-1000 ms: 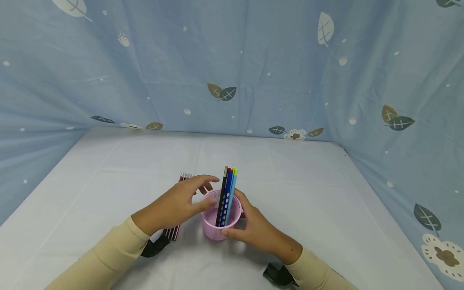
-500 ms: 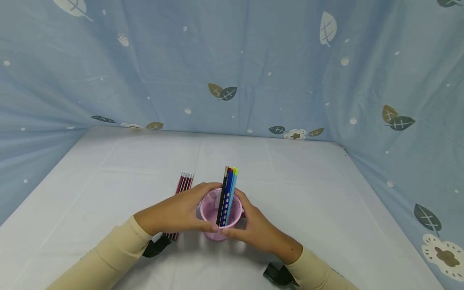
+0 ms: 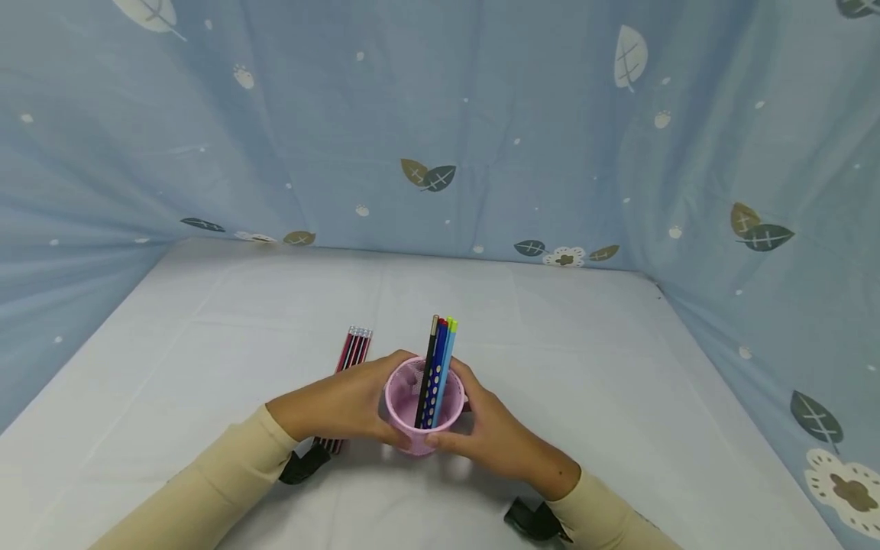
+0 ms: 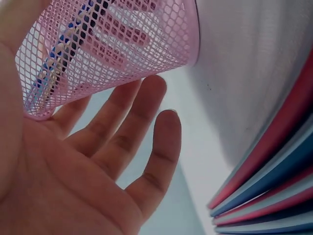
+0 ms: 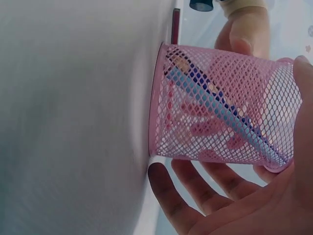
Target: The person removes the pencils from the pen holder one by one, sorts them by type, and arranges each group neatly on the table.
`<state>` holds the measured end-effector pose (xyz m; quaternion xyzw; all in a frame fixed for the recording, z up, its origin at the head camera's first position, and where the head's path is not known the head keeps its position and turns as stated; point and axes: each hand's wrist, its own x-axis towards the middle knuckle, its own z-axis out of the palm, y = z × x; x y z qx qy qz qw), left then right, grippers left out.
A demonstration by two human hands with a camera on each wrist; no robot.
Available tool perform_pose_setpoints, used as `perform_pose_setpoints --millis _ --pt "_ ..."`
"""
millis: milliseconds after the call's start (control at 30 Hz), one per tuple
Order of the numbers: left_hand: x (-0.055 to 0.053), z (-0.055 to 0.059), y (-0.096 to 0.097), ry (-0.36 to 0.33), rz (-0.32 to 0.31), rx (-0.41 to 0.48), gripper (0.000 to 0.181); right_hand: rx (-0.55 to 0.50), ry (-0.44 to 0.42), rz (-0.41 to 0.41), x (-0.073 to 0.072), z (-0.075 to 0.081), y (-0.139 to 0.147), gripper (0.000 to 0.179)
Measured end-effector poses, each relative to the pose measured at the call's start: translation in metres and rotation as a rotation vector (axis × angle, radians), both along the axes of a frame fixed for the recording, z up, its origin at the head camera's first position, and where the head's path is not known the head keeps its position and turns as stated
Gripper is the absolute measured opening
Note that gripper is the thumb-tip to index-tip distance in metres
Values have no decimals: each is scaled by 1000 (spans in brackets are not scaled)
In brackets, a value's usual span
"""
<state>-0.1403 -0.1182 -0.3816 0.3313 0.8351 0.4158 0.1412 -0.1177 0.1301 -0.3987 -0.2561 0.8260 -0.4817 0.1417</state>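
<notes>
A pink mesh pen holder (image 3: 412, 441) stands upright on the white cloth between both hands. Several pencils (image 3: 437, 374) lean inside it: black, dotted dark blue, and light blue with yellow-green ends. My left hand (image 3: 344, 402) curves round its left side, thumb at the near rim and fingers behind. From the right, my right hand (image 3: 495, 431) holds it the same way, thumb near the front rim. The right wrist view shows the holder's mesh wall (image 5: 215, 103) with the fingers (image 5: 188, 183) along its far side.
Red-and-black striped pencils (image 3: 355, 347) lie side by side on the white cloth (image 3: 577, 367), partly under my left forearm. A blue leaf-print curtain (image 3: 481, 114) hangs along the back and sides. Dark straps (image 3: 305, 464) sit at both wrists.
My left hand has come down from above the holder's opening to grip its left side. The right hand keeps its hold. The view has shifted slightly.
</notes>
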Motion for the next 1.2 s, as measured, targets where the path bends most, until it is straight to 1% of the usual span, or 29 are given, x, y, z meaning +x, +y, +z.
perform_pose_setpoints --millis 33,133,233,267,333,467,567,633,733,833,933,1000,1100,1200 --pt "-1 -1 0 -13 -5 -2 91 4 -1 -1 0 1 1 94" --pt "-2 -2 0 0 -28 -17 88 15 0 0 -1 2 3 94" --pt "-2 -3 2 12 -34 -47 87 15 10 10 -1 4 5 93" --pt "-2 -4 2 22 -33 -60 86 17 14 12 -1 5 5 92" --pt "-2 -5 4 19 -28 -72 84 16 19 12 -1 7 6 92" --pt "-2 -6 4 27 -4 -103 80 20 22 -22 -1 11 6 92" --pt "-3 -7 5 21 8 -102 78 11 32 -45 -1 12 6 93" --pt "-4 -7 4 13 9 -90 77 6 40 -40 -1 12 6 94" --pt "-5 -9 3 -2 11 -76 78 1 27 -19 -2 14 7 94" --pt "-4 -12 2 -6 13 -65 80 8 16 -5 -3 17 8 84" --pt "-2 -14 1 -5 18 -66 81 24 38 -44 -7 24 8 68" --pt "-1 -14 1 -5 21 -70 82 31 67 -92 -11 28 7 59" --pt "0 -14 0 -1 24 -78 84 15 85 -172 -18 31 4 53" --pt "2 -13 -1 6 23 -86 85 -12 81 -243 -22 30 1 43"
